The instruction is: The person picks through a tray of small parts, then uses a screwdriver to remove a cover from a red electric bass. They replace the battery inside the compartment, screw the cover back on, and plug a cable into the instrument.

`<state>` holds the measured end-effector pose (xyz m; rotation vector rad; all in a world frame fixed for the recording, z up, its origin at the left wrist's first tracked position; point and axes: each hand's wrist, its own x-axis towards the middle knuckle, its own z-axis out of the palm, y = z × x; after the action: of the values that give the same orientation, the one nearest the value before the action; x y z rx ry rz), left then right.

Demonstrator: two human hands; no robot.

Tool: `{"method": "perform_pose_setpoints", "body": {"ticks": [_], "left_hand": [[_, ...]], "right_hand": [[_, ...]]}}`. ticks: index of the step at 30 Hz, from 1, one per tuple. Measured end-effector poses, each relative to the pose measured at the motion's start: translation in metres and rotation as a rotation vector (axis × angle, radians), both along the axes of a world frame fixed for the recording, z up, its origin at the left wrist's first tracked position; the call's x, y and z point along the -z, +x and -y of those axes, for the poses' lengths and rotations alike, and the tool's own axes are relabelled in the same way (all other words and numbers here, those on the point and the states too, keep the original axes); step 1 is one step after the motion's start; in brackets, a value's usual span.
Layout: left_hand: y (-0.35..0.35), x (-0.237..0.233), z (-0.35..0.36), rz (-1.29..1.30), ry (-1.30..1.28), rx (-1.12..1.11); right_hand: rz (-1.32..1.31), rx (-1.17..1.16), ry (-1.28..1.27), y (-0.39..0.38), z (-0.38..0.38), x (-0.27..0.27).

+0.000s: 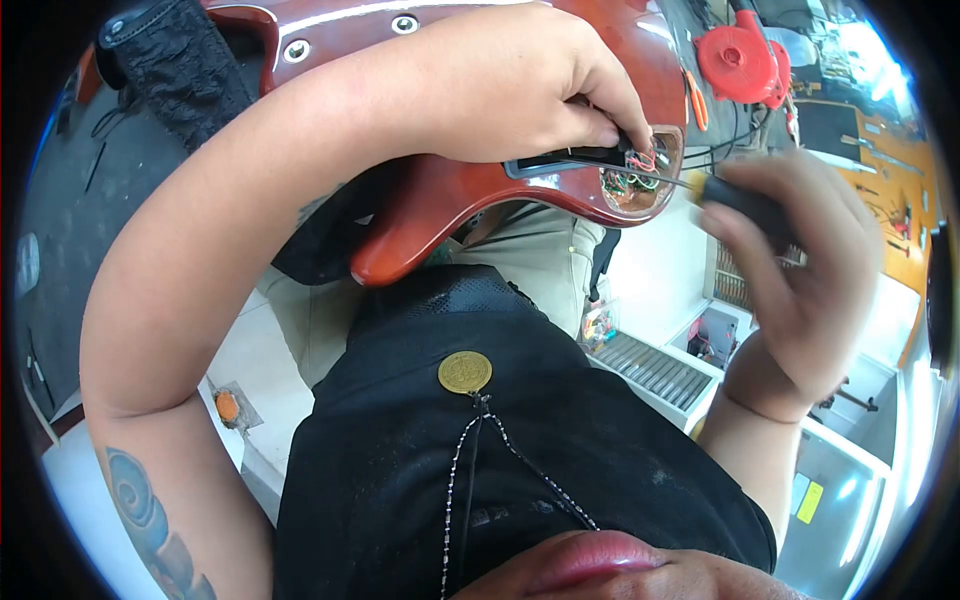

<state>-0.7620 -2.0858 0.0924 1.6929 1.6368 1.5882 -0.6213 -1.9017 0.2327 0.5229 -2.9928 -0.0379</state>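
Note:
A glossy red-brown electric guitar body [470, 190] lies in front of me, its open control cavity [632, 198] showing red, green and white wires. My left hand [560, 95] reaches over the body with bent fingers, the index fingertip at the cavity's upper edge. A black part [590, 156] lies beneath the thumb; what the fingers pinch is hidden. To the right, my right hand [800, 240], blurred, is wrapped round a screwdriver with a dark handle [745, 208]. Its thin shaft [668, 179] points left across the cavity.
On the grey bench, a red blower-like tool [735, 62] and orange-handled pliers [697, 100] lie beyond the guitar. A black textured case or strap [175, 70] is at upper left. Tools hang on an orange board [890, 210] at right. A white drawer unit [660, 375] stands below.

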Motion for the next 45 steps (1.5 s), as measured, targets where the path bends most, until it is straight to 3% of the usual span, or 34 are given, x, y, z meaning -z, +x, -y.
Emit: {"method": "perform_pose_setpoints", "body": {"ticks": [3, 4, 9, 13, 15, 17, 23, 24, 27, 32, 35, 37, 41, 44, 45], "left_hand": [[0.002, 0.004, -0.007, -0.047, -0.053, -0.047], [0.001, 0.004, -0.007, -0.047, -0.059, -0.046], [0.005, 0.015, -0.011, 0.061, 0.111, -0.020], [0.004, 0.013, -0.012, 0.069, 0.145, -0.068], [-0.006, 0.004, -0.013, 0.149, -0.098, -0.014], [-0.005, 0.025, -0.024, 0.116, -0.038, -0.079], [-0.001, 0.014, -0.010, 0.047, -0.044, -0.007], [-0.001, 0.013, -0.012, -0.130, 0.029, -0.014], [0.007, 0.018, -0.010, -0.307, -0.022, -0.074], [0.004, 0.013, -0.005, -0.296, -0.078, -0.113], [0.000, 0.004, 0.002, -0.406, -0.148, -0.096], [0.006, -0.008, 0.010, -0.643, -0.259, -0.172], [0.008, -0.013, 0.018, -0.669, -0.380, -0.207], [-0.003, -0.012, 0.019, -0.729, -0.242, -0.177], [-0.007, -0.016, 0.019, -0.495, -0.309, -0.153]], "right_hand": [[-0.334, 0.226, -0.365, 0.032, -0.018, -0.006], [-0.310, 0.272, -0.488, 0.040, -0.029, -0.010], [0.035, 0.438, -0.442, 0.054, -0.083, -0.008], [0.130, 0.371, -0.472, 0.063, -0.116, 0.002], [0.076, 0.408, -0.499, 0.065, -0.121, 0.005], [0.071, 0.415, -0.525, 0.068, -0.125, 0.007], [0.051, 0.398, -0.574, 0.071, -0.126, 0.013], [0.052, 0.405, -0.568, 0.072, -0.126, 0.013], [0.029, 0.397, -0.594, 0.072, -0.123, 0.016], [0.027, 0.385, -0.570, 0.076, -0.124, 0.017], [0.018, 0.356, -0.552, 0.079, -0.127, 0.017], [0.010, 0.334, -0.551, 0.081, -0.129, 0.019], [0.023, 0.385, -0.595, 0.083, -0.130, 0.022], [-0.006, 0.315, -0.635, 0.084, -0.143, 0.029], [-0.043, 0.368, -0.760, 0.085, -0.150, 0.035]]}}
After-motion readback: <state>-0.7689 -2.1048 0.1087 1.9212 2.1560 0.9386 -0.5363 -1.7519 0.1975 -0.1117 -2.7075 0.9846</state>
